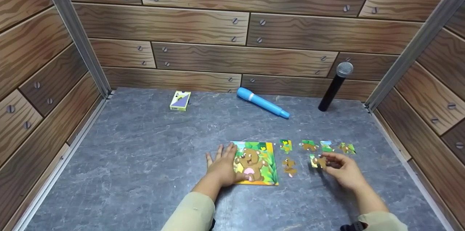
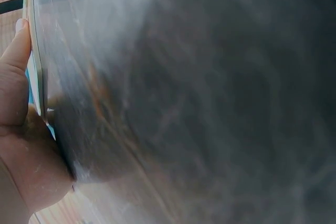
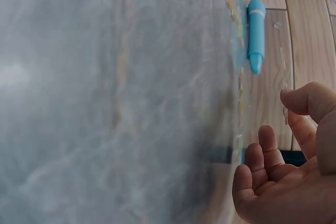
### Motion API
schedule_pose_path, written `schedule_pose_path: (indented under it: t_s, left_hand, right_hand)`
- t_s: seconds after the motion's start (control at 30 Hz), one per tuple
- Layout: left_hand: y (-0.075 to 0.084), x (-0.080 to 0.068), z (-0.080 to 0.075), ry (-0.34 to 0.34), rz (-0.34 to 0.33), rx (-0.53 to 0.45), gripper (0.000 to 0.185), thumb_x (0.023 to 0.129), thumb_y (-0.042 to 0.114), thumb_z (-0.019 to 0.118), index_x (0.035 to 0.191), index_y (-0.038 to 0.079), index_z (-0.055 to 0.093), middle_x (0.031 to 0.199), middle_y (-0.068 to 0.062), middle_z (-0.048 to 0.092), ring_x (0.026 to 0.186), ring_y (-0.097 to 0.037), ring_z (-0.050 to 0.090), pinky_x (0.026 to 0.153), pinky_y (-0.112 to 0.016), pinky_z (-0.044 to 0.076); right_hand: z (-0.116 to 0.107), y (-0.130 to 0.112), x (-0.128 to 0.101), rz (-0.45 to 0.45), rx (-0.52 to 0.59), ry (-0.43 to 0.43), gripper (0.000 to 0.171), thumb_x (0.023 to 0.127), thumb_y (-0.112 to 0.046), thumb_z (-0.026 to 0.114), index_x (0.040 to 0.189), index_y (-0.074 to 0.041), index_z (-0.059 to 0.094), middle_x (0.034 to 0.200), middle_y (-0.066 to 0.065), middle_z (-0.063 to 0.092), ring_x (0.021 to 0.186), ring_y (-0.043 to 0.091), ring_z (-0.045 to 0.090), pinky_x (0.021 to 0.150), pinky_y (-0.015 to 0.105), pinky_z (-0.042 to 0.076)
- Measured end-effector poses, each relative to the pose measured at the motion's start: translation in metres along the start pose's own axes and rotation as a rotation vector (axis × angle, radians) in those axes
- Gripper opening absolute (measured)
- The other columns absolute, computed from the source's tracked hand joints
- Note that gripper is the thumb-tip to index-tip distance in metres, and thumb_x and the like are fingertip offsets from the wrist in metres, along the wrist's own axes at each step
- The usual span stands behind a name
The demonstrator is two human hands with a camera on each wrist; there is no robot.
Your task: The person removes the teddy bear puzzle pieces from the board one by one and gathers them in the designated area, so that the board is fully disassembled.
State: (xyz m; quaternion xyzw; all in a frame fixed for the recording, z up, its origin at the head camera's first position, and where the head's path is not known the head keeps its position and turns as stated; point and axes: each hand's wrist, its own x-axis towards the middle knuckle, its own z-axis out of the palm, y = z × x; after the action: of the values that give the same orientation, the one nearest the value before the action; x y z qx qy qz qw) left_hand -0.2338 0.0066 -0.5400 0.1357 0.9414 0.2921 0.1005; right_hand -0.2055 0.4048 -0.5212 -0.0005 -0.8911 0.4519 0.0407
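From afar I watch the right hand (image 1: pixel 346 173) pinch a jigsaw piece (image 1: pixel 316 161), likely light, stiff, best edge-held, left hand (image 1: pixel 223 167) splayed on the bear puzzle (image 1: pixel 254 163).

Soft, fairly even light covers the bench (image 1: pixel 127 173) before me, with a pale sheen toward the front; both wrist views smear it, the left one dim and murky rightward.

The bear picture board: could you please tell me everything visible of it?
The bear picture board is a thin, nearly square panel, perhaps cardboard, lying flat on the grey tabletop. It shows a smiling brown bear with a pink belly among greenery, edged orange at right and bottom. The left hand rests over its left side, covering part.
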Motion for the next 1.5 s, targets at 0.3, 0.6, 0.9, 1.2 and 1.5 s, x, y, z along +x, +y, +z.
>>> schedule_pose_path:
  t_s: [0.3,0.6,0.9,1.2,1.5]
  left_hand:
    - [0.001,0.0,-0.001,-0.005,-0.002,-0.008,0.116,0.08,0.065,0.084,0.168,0.012,0.03,0.176,-0.006,0.023,0.162,-0.04,0.009,0.121,-0.074,-0.008]
    - [0.001,0.0,0.0,-0.007,-0.007,-0.008,0.116,0.08,0.065,0.084,0.169,0.014,0.03,0.176,-0.005,0.022,0.162,-0.039,0.007,0.121,-0.073,-0.01]
    - [0.0,-0.001,0.0,-0.011,-0.002,-0.014,0.116,0.08,0.067,0.083,0.169,0.014,0.029,0.176,-0.005,0.022,0.162,-0.04,0.007,0.121,-0.073,-0.01]
    - [0.001,-0.002,-0.002,-0.008,0.005,-0.026,0.116,0.08,0.066,0.083,0.168,0.013,0.029,0.176,-0.006,0.022,0.162,-0.04,0.008,0.121,-0.074,-0.009]
    - [0.001,-0.002,-0.001,-0.011,-0.001,-0.01,0.114,0.081,0.066,0.083,0.168,0.014,0.03,0.176,-0.005,0.022,0.162,-0.04,0.008,0.121,-0.074,-0.009]
  right_hand:
    - [0.004,0.007,0.0,0.045,0.01,-0.022,0.048,0.086,0.013,0.072,0.133,0.015,0.063,0.12,0.025,0.071,0.1,0.018,0.066,0.082,0.02,0.054]
    - [0.01,0.011,-0.001,0.073,-0.014,-0.053,0.047,0.085,0.008,0.074,0.131,0.01,0.066,0.109,0.016,0.07,0.09,0.016,0.062,0.074,0.024,0.052]
    - [0.011,0.012,-0.001,0.057,-0.06,-0.077,0.047,0.085,0.006,0.077,0.131,0.009,0.068,0.112,0.016,0.071,0.094,0.019,0.06,0.076,0.026,0.051]
    - [0.013,0.011,-0.001,0.059,-0.087,-0.078,0.045,0.083,0.005,0.078,0.128,0.01,0.069,0.11,0.014,0.071,0.095,0.021,0.061,0.077,0.026,0.05]
    - [0.012,0.01,0.001,0.047,-0.14,-0.094,0.044,0.086,0.002,0.078,0.129,0.008,0.07,0.118,0.018,0.07,0.104,0.027,0.062,0.085,0.032,0.051]
